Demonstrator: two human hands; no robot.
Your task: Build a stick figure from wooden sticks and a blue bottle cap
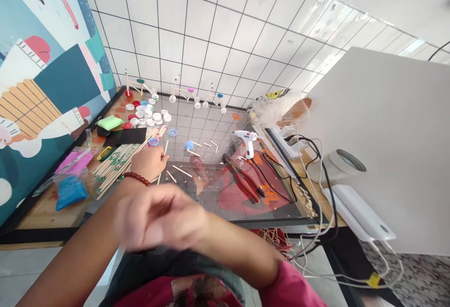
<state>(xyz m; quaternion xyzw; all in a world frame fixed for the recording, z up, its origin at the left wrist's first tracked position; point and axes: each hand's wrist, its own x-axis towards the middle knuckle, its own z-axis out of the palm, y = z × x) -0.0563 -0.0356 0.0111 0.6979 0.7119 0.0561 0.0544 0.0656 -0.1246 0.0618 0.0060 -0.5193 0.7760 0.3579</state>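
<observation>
Two bags open my left-to-right list, seen from my remote screen: a pink one (74,162) and a blue one (71,193), both on a wooden tabletop (42,215) beside a painted mural wall (45,86). Their contents look like modelling clay, though I can't confirm it. Next come a green sponge block (109,122), a black sheet (124,136), and a small craft knife (105,153). Loose white and coloured bottle caps (146,115) lie beyond, below three stick-and-cap bicycle models (186,96).

The bundled wooden sticks (117,168) have green printed wrapping (117,156), but its writing is illegible. The left hand (149,164), wearing a red bead bracelet (137,179), sits at their edge, just below a blue-rimmed cap (153,142). Its fingers (156,159) are loosely curled; I can't tell whether they grip a thin stick. The right hand (158,218) crosses in front, motion-blurred, with its fingers apparently extended; I can't tell if it holds anything, and it hides the near table edge.

Further right, on a glass sheet (211,204), lie red-handled pliers (242,178), with a white glue gun (246,140) just beyond. A power strip (281,143) follows, then a yellow label (277,93) too small to read. A large white board (386,147) cuts off the right side.
</observation>
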